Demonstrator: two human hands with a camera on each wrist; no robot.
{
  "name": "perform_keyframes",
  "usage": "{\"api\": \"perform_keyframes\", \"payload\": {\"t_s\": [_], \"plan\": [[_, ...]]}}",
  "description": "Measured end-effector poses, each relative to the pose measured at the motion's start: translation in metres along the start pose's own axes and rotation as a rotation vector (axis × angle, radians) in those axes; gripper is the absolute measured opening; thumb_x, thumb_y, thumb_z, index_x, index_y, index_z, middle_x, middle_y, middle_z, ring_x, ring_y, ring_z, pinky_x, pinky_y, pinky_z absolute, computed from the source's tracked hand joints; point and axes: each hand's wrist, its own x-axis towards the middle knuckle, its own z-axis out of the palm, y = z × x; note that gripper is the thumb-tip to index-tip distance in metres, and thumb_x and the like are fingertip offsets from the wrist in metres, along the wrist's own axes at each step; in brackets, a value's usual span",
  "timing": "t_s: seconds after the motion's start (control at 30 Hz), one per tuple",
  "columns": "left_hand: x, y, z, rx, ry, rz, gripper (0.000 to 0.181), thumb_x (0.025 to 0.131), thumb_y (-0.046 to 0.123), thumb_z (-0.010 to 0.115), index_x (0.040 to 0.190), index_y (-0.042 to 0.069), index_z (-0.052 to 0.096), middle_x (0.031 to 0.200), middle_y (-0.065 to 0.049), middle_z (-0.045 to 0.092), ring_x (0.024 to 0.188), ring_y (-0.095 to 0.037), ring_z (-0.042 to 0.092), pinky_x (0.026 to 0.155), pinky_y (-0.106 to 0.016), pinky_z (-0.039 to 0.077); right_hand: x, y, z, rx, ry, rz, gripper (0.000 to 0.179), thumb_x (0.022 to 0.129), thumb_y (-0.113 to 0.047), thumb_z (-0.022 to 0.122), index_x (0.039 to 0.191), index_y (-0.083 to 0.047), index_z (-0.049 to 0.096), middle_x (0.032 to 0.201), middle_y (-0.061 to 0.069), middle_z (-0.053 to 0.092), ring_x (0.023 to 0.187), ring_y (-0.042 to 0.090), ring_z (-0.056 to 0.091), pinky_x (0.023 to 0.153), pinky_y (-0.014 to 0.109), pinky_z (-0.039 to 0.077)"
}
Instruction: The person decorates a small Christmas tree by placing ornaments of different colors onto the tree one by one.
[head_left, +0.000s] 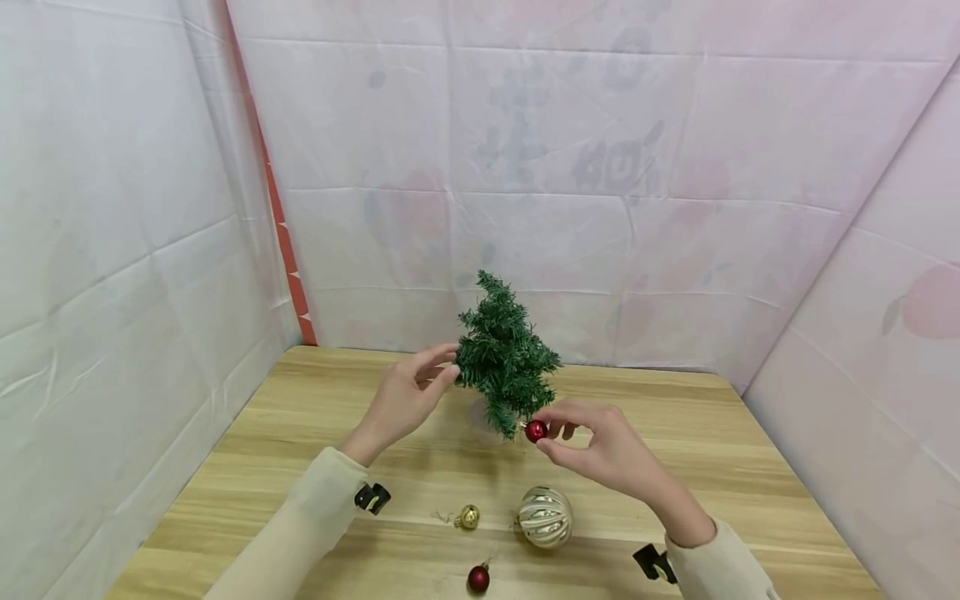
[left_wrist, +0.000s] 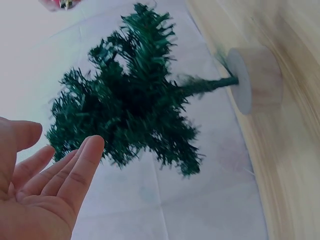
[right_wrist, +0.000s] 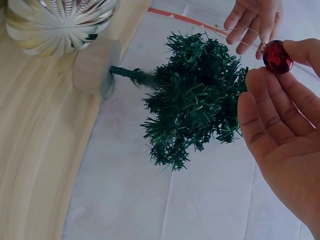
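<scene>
A small green artificial Christmas tree (head_left: pixel 504 350) stands upright on a round pale base (left_wrist: pixel 265 80). My right hand (head_left: pixel 600 442) pinches a shiny red Christmas bauble (head_left: pixel 536 431) between thumb and fingers, close to the tree's lower right branches. From the bauble's gold cap a thin wire loop (right_wrist: pixel 239 30) sticks out, plain in the right wrist view. On the tree's other side my left hand (head_left: pixel 408 396) reaches up to the branches, its fingers (left_wrist: pixel 82 167) nearly straight and holding nothing. Its fingertips are right at the foliage.
In front of the tree lie a small gold bauble (head_left: pixel 468 517), a large silver-gold ribbed bauble (head_left: pixel 546 517) and a second red bauble (head_left: pixel 478 578) near the front. White cloth walls (head_left: pixel 525 167) enclose the wooden table (head_left: pixel 330 417) at the back and sides.
</scene>
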Motion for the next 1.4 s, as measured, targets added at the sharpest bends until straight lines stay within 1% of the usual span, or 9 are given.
{"api": "perform_keyframes", "payload": {"t_s": [0.07, 0.27, 0.5, 0.67, 0.83, 0.97, 1.13, 1.27, 1.4], "plan": [[0.000, 0.004, 0.002, -0.007, -0.001, 0.021, 0.040, 0.100, 0.022, 0.062, 0.138, 0.010, 0.059, 0.130, -0.009, 0.066, 0.104, -0.018, 0.071, 0.084, -0.024, 0.057, 0.002, -0.002, 0.000, 0.000, -0.001, 0.009, 0.033, 0.084, -0.013, 0.080, 0.115, -0.021, 0.072, 0.094, -0.013, 0.070, 0.079, 0.003, 0.063, 0.067, 0.026, 0.055], [-0.001, 0.014, 0.010, 0.001, -0.039, 0.059, 0.038, 0.100, 0.024, 0.063, 0.134, 0.009, 0.062, 0.123, -0.013, 0.069, 0.098, -0.010, 0.071, 0.082, -0.023, 0.058, 0.008, -0.007, -0.002, 0.011, -0.007, 0.032, 0.029, 0.088, -0.017, 0.077, 0.116, -0.024, 0.071, 0.095, -0.015, 0.069, 0.080, 0.003, 0.063, 0.070, 0.030, 0.056], [-0.005, 0.020, 0.016, -0.032, -0.079, 0.065, 0.030, 0.099, 0.025, 0.063, 0.120, 0.005, 0.070, 0.107, -0.010, 0.075, 0.081, -0.007, 0.070, 0.072, -0.025, 0.059, 0.011, -0.011, -0.002, 0.010, -0.002, 0.047, 0.028, 0.090, -0.021, 0.076, 0.117, -0.026, 0.071, 0.097, -0.016, 0.069, 0.081, 0.002, 0.063, 0.071, 0.025, 0.055], [-0.008, 0.024, 0.020, -0.041, -0.078, 0.064, 0.024, 0.098, 0.027, 0.065, 0.113, 0.010, 0.073, 0.100, -0.004, 0.075, 0.077, -0.007, 0.069, 0.070, -0.026, 0.058, 0.015, -0.013, -0.002, 0.014, 0.005, 0.015, 0.027, 0.089, -0.020, 0.077, 0.116, -0.023, 0.071, 0.098, -0.014, 0.070, 0.082, 0.003, 0.063, 0.071, 0.026, 0.055], [-0.012, 0.027, 0.024, -0.045, -0.100, 0.075, 0.020, 0.098, 0.030, 0.064, 0.109, 0.017, 0.074, 0.096, -0.004, 0.075, 0.076, -0.007, 0.069, 0.069, -0.026, 0.058, 0.019, -0.014, -0.002, 0.032, 0.011, 0.010, 0.027, 0.089, -0.019, 0.077, 0.115, -0.023, 0.072, 0.096, -0.014, 0.069, 0.081, 0.003, 0.063, 0.071, 0.028, 0.056], [-0.015, 0.026, 0.027, -0.057, -0.135, 0.078, 0.023, 0.099, 0.031, 0.064, 0.110, 0.014, 0.074, 0.095, -0.004, 0.075, 0.076, -0.008, 0.069, 0.069, -0.026, 0.058, 0.022, -0.016, -0.002, 0.038, 0.019, 0.013, 0.027, 0.089, -0.020, 0.077, 0.116, -0.023, 0.071, 0.097, -0.013, 0.070, 0.082, 0.004, 0.063, 0.071, 0.028, 0.055], [-0.019, 0.027, 0.031, -0.069, -0.165, 0.069, 0.020, 0.096, 0.021, 0.068, 0.111, 0.008, 0.073, 0.096, -0.001, 0.074, 0.080, -0.013, 0.071, 0.072, -0.027, 0.059, 0.023, -0.016, -0.002, 0.034, 0.027, 0.029, 0.027, 0.090, -0.022, 0.076, 0.116, -0.026, 0.071, 0.097, -0.015, 0.069, 0.082, 0.003, 0.063, 0.071, 0.027, 0.055], [-0.022, 0.032, 0.033, -0.075, -0.182, 0.047, 0.021, 0.093, 0.012, 0.071, 0.111, 0.002, 0.072, 0.097, -0.006, 0.074, 0.083, -0.021, 0.071, 0.074, -0.029, 0.060, 0.024, -0.016, -0.001, 0.031, 0.033, 0.027, 0.027, 0.089, -0.021, 0.077, 0.115, -0.025, 0.072, 0.097, -0.015, 0.068, 0.082, 0.003, 0.062, 0.071, 0.027, 0.054], [-0.023, 0.035, 0.035, -0.074, -0.193, 0.053, 0.022, 0.090, 0.008, 0.074, 0.110, 0.000, 0.072, 0.095, -0.008, 0.074, 0.081, -0.020, 0.071, 0.074, -0.032, 0.060, 0.025, -0.017, -0.003, 0.035, 0.032, 0.031, 0.027, 0.089, -0.022, 0.077, 0.115, -0.025, 0.072, 0.097, -0.015, 0.069, 0.082, 0.004, 0.062, 0.071, 0.028, 0.054]]}}
